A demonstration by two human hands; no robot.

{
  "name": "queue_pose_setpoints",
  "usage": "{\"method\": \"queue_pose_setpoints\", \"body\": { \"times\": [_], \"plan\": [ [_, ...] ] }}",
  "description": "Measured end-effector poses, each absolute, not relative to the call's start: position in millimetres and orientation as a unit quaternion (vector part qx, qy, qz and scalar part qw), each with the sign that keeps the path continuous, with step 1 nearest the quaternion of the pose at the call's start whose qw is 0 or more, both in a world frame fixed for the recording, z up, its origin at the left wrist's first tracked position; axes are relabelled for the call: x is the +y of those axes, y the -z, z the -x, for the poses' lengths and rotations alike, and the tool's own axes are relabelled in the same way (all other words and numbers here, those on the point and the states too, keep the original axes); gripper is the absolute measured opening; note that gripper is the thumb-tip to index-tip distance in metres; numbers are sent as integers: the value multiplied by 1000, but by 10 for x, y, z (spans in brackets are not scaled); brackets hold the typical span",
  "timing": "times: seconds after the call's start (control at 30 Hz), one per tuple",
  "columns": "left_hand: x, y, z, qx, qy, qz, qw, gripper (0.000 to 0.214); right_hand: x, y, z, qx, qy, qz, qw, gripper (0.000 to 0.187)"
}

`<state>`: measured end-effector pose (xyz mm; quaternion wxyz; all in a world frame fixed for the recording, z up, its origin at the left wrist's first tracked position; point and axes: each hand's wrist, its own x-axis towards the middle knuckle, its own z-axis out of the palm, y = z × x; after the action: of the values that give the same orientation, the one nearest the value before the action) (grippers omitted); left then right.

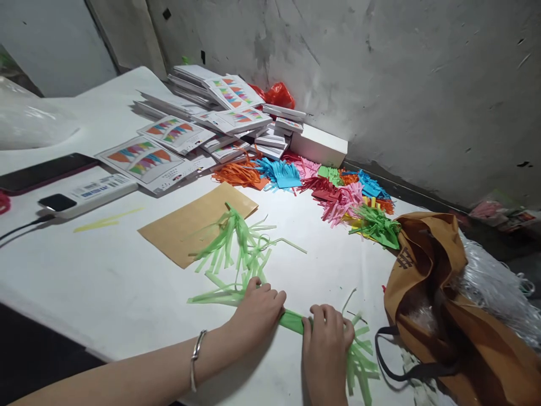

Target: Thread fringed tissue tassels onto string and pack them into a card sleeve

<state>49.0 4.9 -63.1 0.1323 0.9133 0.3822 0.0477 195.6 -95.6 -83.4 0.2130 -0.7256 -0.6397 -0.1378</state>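
Note:
Both hands are on a green tissue paper tassel (292,321) low over the white table. Its solid middle band runs between them, and cut fringe spreads out at both ends. My left hand (261,309), wearing a silver bracelet (196,358) at the wrist, has its fingers curled around the band's left part. With bent fingers my right hand (327,344) grips the right part; its thumb is against the band. Just beyond the left hand lies another green tassel (236,237), gathered to a point, partly over a brown envelope (186,231). The undersides of both hands are hidden.
Folded tassels (333,189) in several colours lie along the wall side. Printed packs (177,132) are piled at the back beside a white box (319,145). A brown cloth bag (426,270) stands at right. A phone (46,172) and a white power bank (93,194) lie left.

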Motion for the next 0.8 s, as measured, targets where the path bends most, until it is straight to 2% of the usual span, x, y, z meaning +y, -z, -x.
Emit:
{"method": "queue_pose_setpoints", "body": {
  "times": [0.1, 0.23, 0.3, 0.37, 0.53, 0.73, 0.8],
  "plan": [
    [56, 634, -469, 380, -51, -913, 136, 19, -977, 817, -1927, -713, 91, 646, 257, 16],
    [63, 639, -371, 305, -148, -936, 92, 5, -991, 814, -1897, -715, 57, 631, 296, 26],
    [67, 643, -323, 237, -173, -953, 78, 5, -995, 803, -1882, -703, 35, 637, 313, 20],
    [75, 658, -291, 198, -164, -963, 78, 16, -996, 802, -1863, -707, 18, 638, 305, 14],
    [116, 732, -237, 189, -168, -956, 147, 19, -1029, 905, -1905, -724, 61, 623, 289, 31],
    [99, 735, -97, 199, -177, -951, 157, 17, -1245, 1044, -2076, -724, 84, 615, 301, 17],
    [79, 713, -89, 198, -177, -952, 151, 18, -1296, 1080, -2061, -706, 102, 627, 312, 17]
  ]
}}
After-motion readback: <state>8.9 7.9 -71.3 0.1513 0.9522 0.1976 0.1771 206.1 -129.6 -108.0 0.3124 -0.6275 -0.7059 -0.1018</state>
